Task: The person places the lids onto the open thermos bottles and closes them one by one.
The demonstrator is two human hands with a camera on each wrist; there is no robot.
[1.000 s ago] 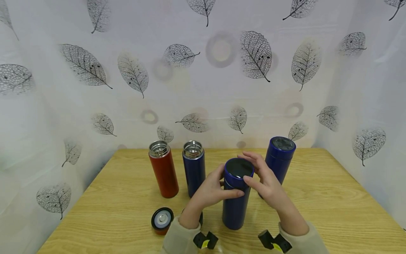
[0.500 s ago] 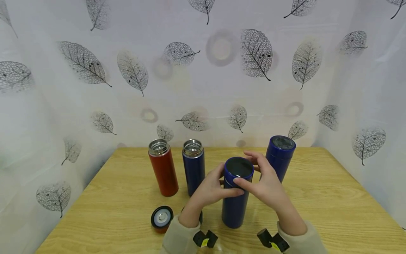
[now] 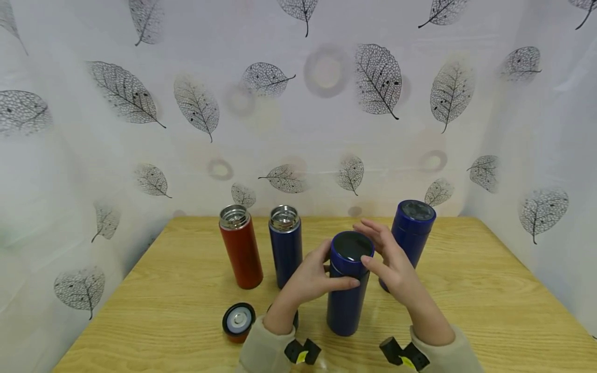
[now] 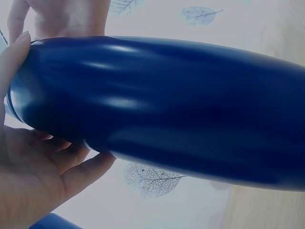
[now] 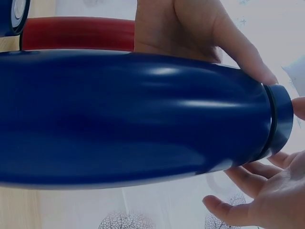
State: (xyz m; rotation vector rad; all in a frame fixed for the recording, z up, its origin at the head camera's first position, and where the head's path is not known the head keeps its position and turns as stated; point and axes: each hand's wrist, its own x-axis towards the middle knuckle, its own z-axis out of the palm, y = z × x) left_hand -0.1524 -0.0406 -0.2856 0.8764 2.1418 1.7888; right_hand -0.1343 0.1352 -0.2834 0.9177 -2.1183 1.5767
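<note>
In the head view a dark blue thermos (image 3: 344, 311) stands upright on the table with its blue, black-topped lid (image 3: 346, 267) in place. My left hand (image 3: 310, 277) grips the upper body just under the lid, thumb across the front. Around the right side of the lid curls my right hand (image 3: 395, 267), thumb at the front rim and fingers behind. A thin gap line shows between lid and thermos body (image 5: 143, 119) in the right wrist view, where the right hand's (image 5: 274, 191) thumb and fingers meet the lid. The left wrist view shows the left hand (image 4: 38, 176) against the thermos.
An open red thermos (image 3: 242, 254) and an open blue thermos (image 3: 285, 254) stand to the left. Another lidded blue thermos (image 3: 411, 233) is behind my right hand. A red lid (image 3: 238, 322) lies upturned; a blue lid (image 5: 10, 16) is partly hidden by my left wrist.
The right thumb slid left along the front of the lid, then came back to the right rim. The left hand and the thermos have stayed in place.
</note>
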